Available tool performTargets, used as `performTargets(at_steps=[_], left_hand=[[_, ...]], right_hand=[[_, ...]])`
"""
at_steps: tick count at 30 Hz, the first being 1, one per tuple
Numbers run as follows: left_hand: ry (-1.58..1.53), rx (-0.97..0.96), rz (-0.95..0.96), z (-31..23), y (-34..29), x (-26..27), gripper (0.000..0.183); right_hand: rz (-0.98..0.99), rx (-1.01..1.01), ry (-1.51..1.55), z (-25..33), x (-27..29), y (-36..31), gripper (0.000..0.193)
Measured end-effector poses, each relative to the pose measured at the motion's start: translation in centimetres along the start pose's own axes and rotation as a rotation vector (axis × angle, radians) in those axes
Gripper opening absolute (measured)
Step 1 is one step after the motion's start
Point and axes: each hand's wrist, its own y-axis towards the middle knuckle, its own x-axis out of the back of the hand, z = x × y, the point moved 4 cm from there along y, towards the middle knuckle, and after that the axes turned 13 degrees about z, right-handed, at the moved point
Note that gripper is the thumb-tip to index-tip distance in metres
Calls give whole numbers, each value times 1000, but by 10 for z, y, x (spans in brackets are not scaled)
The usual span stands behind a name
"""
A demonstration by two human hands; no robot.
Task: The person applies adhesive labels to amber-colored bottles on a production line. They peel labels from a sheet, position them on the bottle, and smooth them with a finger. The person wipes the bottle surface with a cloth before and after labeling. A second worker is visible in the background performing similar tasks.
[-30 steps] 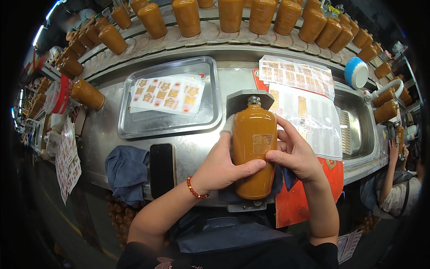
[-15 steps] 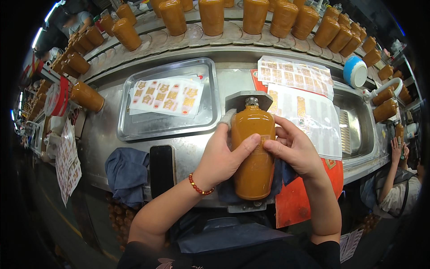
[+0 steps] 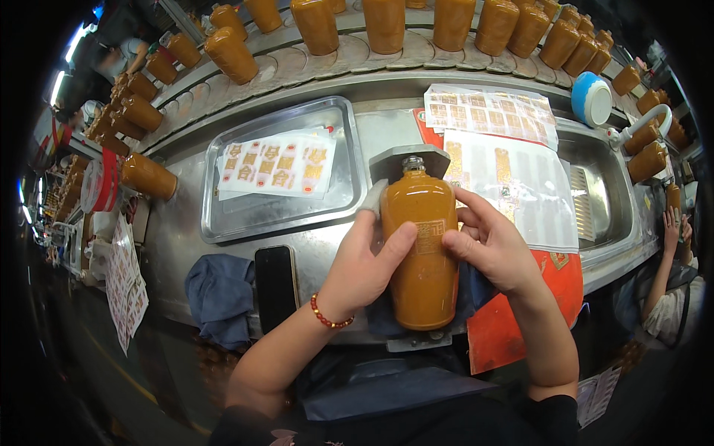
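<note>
A glossy brown bottle (image 3: pixel 422 286) with a clear glass neck lies in front of me, its neck pointing away, over a dark blue cloth (image 3: pixel 381 318). Behind its neck stands a grey metal plate (image 3: pixel 439 159). My left hand (image 3: pixel 364 260) grips the bottle's left side, thumb on the front, and a pale cover sits on one finger. On the other side my right hand (image 3: pixel 497 249) holds the bottle with curled fingers, its thumb beside a square gold label (image 3: pixel 431 236) on the front. The fingertips behind the bottle are hidden.
Left of the bottle are a metal tray (image 3: pixel 346 186) with label sheets (image 3: pixel 274 169), a phone (image 3: pixel 276 286) and a crumpled blue cloth (image 3: pixel 219 296). To the right lie more label sheets (image 3: pixel 513 189), a red sheet (image 3: pixel 513 327) and a sink (image 3: pixel 623 212). Brown bottles (image 3: pixel 387 26) line a conveyor behind.
My thumbs have moved apart, with the left one drawn back, uncovering the gold label. The bottles on the conveyor have shifted to the right. Both hands stay on the bottle.
</note>
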Motion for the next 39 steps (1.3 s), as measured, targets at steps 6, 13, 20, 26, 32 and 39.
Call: performTargets(at_steps=[6, 13, 20, 26, 32, 39], left_hand=[[31, -31, 147, 0, -15, -12, 70], [28, 19, 151, 1, -15, -13, 80], [-55, 36, 112, -6, -10, -11, 83], [-30, 50, 100, -6, -8, -10, 82], [-48, 42, 101, -4, -8, -8, 82], [223, -129, 109, 1, -19, 1, 106]], right_hand=[[16, -55, -217, 0, -5, -17, 104], [56, -73, -126, 1, -4, -19, 101], [10, -82, -51, -1, 0, -12, 89], [26, -82, -87, 2, 1, -7, 82], [-3, -60, 7, -3, 14, -6, 62], [-213, -66, 66, 13, 54, -9, 40]])
